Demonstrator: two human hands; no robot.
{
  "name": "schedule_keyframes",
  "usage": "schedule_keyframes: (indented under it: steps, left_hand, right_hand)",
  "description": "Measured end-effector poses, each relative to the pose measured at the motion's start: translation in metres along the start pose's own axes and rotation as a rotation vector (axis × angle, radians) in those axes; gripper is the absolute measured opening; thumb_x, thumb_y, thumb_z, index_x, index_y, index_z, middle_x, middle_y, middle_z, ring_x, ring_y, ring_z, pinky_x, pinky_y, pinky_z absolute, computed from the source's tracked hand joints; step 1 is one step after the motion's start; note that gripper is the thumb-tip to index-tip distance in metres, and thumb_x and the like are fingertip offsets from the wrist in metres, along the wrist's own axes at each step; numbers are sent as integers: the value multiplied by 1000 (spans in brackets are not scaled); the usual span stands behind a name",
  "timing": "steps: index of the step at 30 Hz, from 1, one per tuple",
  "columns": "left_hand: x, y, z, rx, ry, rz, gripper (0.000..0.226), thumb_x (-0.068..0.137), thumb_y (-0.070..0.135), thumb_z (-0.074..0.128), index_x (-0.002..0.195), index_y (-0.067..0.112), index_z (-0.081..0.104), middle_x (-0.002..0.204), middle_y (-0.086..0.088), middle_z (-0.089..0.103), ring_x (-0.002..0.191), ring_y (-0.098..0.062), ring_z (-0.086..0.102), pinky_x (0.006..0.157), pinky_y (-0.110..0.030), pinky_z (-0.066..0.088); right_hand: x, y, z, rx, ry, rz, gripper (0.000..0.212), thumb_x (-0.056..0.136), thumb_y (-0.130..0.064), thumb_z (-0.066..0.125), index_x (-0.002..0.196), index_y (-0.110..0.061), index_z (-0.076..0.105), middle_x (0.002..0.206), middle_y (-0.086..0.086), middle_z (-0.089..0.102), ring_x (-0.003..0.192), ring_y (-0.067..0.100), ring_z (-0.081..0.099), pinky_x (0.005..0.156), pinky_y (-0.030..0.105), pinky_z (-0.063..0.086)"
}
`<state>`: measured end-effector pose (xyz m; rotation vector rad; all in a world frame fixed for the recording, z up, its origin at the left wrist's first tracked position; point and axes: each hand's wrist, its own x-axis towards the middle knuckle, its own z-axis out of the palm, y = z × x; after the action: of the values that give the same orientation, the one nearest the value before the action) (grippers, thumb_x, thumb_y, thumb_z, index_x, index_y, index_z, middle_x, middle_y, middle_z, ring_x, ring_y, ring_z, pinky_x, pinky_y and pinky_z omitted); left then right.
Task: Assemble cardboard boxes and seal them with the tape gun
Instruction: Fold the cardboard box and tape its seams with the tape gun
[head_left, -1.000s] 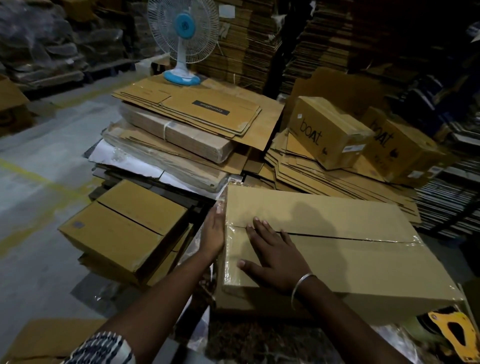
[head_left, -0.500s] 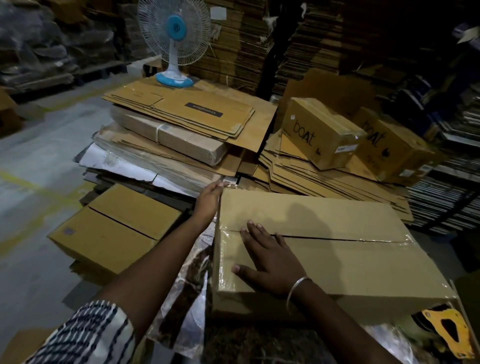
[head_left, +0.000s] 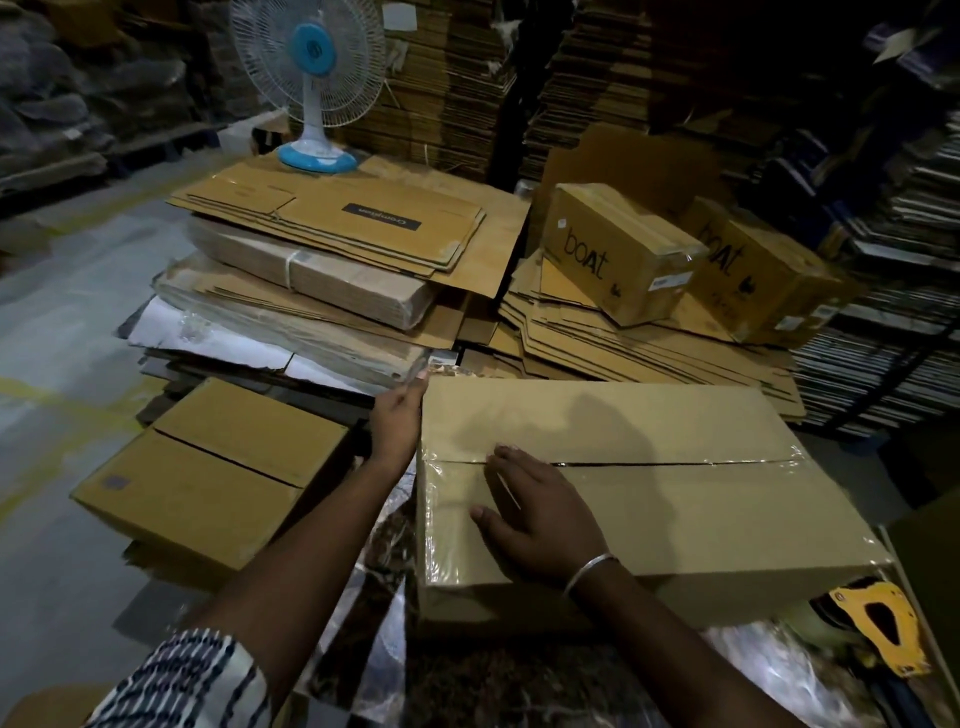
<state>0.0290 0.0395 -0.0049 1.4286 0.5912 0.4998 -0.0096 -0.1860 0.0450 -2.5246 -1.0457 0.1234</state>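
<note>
We see the assembled box lying flaps-up right in front of us, clear tape over the left end of its centre seam. Our right hand rests flat on that taped end, fingers spread and straight. Our left hand presses against the box's left side near the far corner, fingers extended. The yellow tape gun sits just beside the box's near right corner.

Left arm: short sleeve, white with dark navy striped pattern | Right arm: bare forearm, thin silver bangle at wrist | Hands: bare, no gloves, no rings discernible
</note>
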Motion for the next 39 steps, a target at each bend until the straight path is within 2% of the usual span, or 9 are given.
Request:
schedule_keyframes:
  steps: [7,10,15,20,26,29,32,35,39]
  left_hand:
    - [-4,-5,-14,201,45,92,37,102,41,52,95,14,75,83,-4,71,80,-19,65,71,-32,48]
    - [-19,-8,-35,186,113,100,35,103,41,51,104,15,75,91,-1,73,87,-16,66,71,-28,46]
    - [-64,-14,-70,121,81,173,26,104,28,53,85,24,70,82,5,71,79,-10,63,70,-28,46]
    - [-116,-17,-71,101,14,191,33,96,39,59,66,27,54,61,9,50,62,-8,44,59,-27,33]
    - [-165,-26,-41,61,-256,198,26,81,46,62,70,23,56,71,1,56,72,-13,54,68,-27,40]
    - [-154,-17,-28,5,-323,90,27,80,45,63,74,19,60,72,-2,59,74,-16,57,70,-30,42]
    - [-129,6,-6,65,-399,-65,2,90,18,68,91,18,70,80,10,72,79,-9,67,68,-24,47]
    - [-98,24,22,98,-554,-243,19,92,4,65,110,6,69,97,-4,75,82,-11,72,66,-20,55]
    - [-66,35,58,265,-601,-251,20,85,18,76,104,14,72,97,-8,76,91,-29,72,88,-43,58]
  right_hand:
    - [-7,-2,-1,-29,181,163,61,87,-56,39,128,-17,63,144,9,54,137,28,43,117,52,26]
    - [-4,7,2,-110,317,186,44,87,-47,52,115,-17,69,117,5,67,111,24,57,101,43,39]
    - [7,36,-8,-187,309,269,29,86,-45,53,91,-19,67,88,-1,63,85,23,56,76,35,45]
    - [9,76,-28,-138,230,102,22,88,-39,57,91,-20,66,89,-1,61,85,23,54,73,38,47]
    - [-6,135,-64,-226,172,55,24,93,-40,56,98,-20,68,97,0,63,86,22,55,73,41,51]
    - [-21,144,-66,-225,290,188,27,92,-43,60,94,-19,70,95,1,62,86,24,58,69,37,50]
    - [-38,145,-56,-156,412,428,27,86,-42,69,88,-15,68,93,3,58,85,24,56,68,35,49]
    - [-56,142,-48,-111,482,610,40,80,-47,73,95,-11,66,100,8,56,95,30,55,76,37,51]
    - [-73,132,-41,154,546,896,67,71,-59,78,113,-10,58,111,9,60,102,28,58,86,39,53]
